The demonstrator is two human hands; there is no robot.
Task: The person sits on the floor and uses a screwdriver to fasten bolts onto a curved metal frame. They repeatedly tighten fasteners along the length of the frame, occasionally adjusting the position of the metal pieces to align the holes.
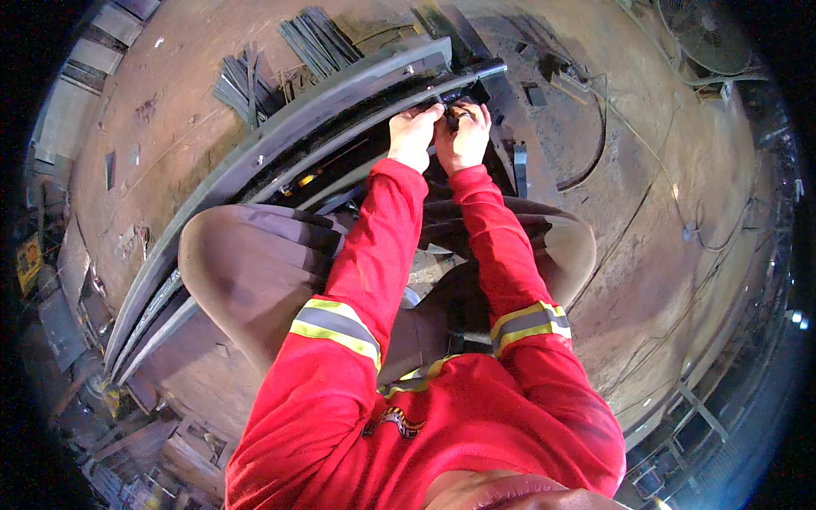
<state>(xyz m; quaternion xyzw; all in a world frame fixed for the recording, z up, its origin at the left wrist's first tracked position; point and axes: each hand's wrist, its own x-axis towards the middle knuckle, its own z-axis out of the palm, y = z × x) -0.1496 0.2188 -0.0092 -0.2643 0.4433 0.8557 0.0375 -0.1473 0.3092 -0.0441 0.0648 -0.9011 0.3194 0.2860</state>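
The left hand (411, 138) and right hand (464, 138) work just beside each other, fingers bent inward. A small dark piece (450, 99) sits at the fingertips; the right fingers curl about something dark there, the left thumb and fingers bunch close to it. What either set of fingers actually grasps, and how firmly, I cannot tell, as knuckles and shadow cover the contact.

Right at the fingers runs a slender metal rod (469, 79), its end a little beyond and to the right of them, its length sweeping away to their left. To do this well, I would brace one hand against the rod, let the other make the small movements, and leave a sightline between the thumbs. Fingertips are best held clear of the narrow gaps between the metal lengths.

Beyond the rod, a wide grey beam (340, 92) sweeps leftward alongside it. Left of the fingers and nearer the body, a yellow-and-black item (308, 178) lies among the metal; to their right is a flat metal piece (520, 170). Farther off, upper left of the fingers, lie bundled metal strips (319, 41); well to the right, a fan (705, 34).
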